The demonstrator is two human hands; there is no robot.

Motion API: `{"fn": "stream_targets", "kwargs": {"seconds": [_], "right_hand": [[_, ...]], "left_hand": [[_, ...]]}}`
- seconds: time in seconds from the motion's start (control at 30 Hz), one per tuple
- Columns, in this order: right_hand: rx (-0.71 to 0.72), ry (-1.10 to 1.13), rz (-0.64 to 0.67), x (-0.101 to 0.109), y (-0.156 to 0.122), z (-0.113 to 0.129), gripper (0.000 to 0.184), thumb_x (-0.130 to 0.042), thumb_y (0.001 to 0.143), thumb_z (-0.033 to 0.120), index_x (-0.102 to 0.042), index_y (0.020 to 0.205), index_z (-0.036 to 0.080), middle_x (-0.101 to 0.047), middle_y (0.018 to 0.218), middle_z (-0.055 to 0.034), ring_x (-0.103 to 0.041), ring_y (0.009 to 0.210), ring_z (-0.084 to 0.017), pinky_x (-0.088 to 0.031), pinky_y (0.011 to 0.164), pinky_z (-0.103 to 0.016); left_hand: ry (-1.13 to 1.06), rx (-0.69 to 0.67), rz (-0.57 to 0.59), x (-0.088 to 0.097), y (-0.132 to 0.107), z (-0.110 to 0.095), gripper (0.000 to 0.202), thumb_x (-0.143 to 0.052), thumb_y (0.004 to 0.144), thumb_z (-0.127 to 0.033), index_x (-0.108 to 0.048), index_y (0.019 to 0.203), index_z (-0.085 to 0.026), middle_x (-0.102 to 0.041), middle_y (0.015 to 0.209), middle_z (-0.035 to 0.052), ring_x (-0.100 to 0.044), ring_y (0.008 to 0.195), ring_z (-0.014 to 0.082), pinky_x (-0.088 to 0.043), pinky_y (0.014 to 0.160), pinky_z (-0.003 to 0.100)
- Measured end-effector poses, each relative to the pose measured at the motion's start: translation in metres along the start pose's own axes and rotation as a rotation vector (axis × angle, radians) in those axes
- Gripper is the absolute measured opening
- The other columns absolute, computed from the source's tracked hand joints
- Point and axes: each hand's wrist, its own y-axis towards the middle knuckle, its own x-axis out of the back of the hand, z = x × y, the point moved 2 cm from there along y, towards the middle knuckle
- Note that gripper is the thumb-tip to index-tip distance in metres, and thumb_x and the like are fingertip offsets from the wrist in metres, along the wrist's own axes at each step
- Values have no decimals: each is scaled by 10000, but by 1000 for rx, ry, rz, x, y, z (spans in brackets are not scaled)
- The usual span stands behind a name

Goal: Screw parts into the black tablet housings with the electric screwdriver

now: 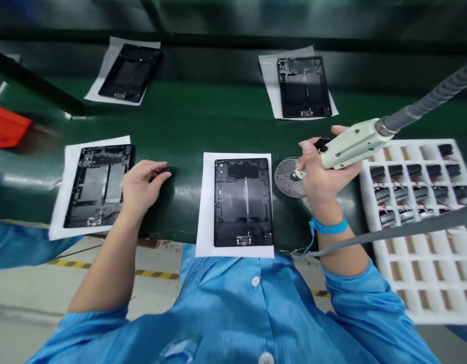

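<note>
My right hand (320, 174) is wrapped round a pale green electric screwdriver (351, 145), held slanting, its nose pointing down-left over a round perforated metal dish (288, 177). Whether the tip touches the dish cannot be told. My left hand (144, 184) hovers by the right edge of an open tablet housing (99, 187) on the left; its fingers are loosely curled, thumb and forefinger a little apart, with nothing visible between them. Straight before me another black tablet housing (243, 202) lies on a white sheet (206, 202), its inside facing up, a small circuit board at its near end.
Two more housings lie farther back, one left (131, 73) and one right (305, 86). A white foam tray (411, 298) with small dark parts stands at right. A grey cord (400, 230) crosses it. An orange-red bin (8, 126) sits far left.
</note>
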Motion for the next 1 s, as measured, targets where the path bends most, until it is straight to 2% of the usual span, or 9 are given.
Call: {"fn": "stream_targets", "kwargs": {"seconds": [0.13,0.27,0.4,0.53,0.63,0.7,0.8,0.93,1.0], "right_hand": [[-13,16,22,-1,-4,-8,593,-1006,933,651,-720,1310,294,-796,875,62,-576,449,-94,-565,451,-278],[-6,17,18,-2,-6,-14,586,-1009,937,638,-733,1313,283,-814,881,55,-577,445,-84,-556,449,-258],[-6,18,30,-1,-7,-13,554,-1004,949,622,-732,1295,285,-809,879,54,-575,449,-79,-545,442,-249],[-57,0,46,0,-7,-11,577,-1002,939,638,-702,1289,291,-779,873,63,-580,462,-85,-576,462,-267],[-88,-3,60,-1,-7,-13,660,-994,932,672,-660,1373,310,-798,934,49,-579,475,-87,-577,464,-278],[-79,12,60,-1,-7,-16,700,-999,927,676,-644,1417,325,-789,924,51,-568,470,-90,-564,453,-279],[-62,6,64,-2,-8,-18,656,-1000,934,666,-663,1385,330,-739,844,67,-561,460,-101,-567,454,-292],[-65,-15,74,1,-6,-7,621,-977,958,647,-665,1382,316,-776,879,58,-584,475,-105,-595,484,-309],[-47,2,60,3,-4,2,592,-975,975,588,-658,1389,309,-807,923,49,-603,487,-104,-605,498,-309]], "left_hand": [[-17,49,-22,7,2,1,325,-917,973,-589,-863,1098,-295,-802,1041,-5,-724,893,209,-678,904,461],[-2,3,-37,17,3,-14,329,-957,930,-652,-876,928,-333,-826,934,-53,-719,902,227,-668,959,511],[-49,-11,-88,26,2,-45,256,-1021,881,-594,-911,921,-366,-853,884,-90,-717,806,199,-646,799,437],[-200,-57,-31,21,5,-95,218,-1004,914,-457,-950,1083,-331,-887,985,-28,-759,809,190,-668,745,379],[-275,-100,118,1,13,-136,205,-990,926,-457,-937,1017,-281,-885,982,26,-806,854,209,-701,781,356],[-378,-84,221,-20,21,-159,232,-1006,905,-457,-922,978,-253,-874,938,38,-812,829,207,-711,792,345],[-516,-54,377,-55,32,-186,270,-1009,881,-412,-930,1044,-211,-859,907,56,-807,796,208,-702,765,340],[-552,-66,459,-89,38,-205,273,-957,907,-359,-959,1134,-206,-879,986,69,-789,813,200,-680,787,343],[-589,-28,515,-100,36,-205,255,-906,957,-362,-967,1152,-210,-853,918,58,-732,726,171,-651,748,334]]}}
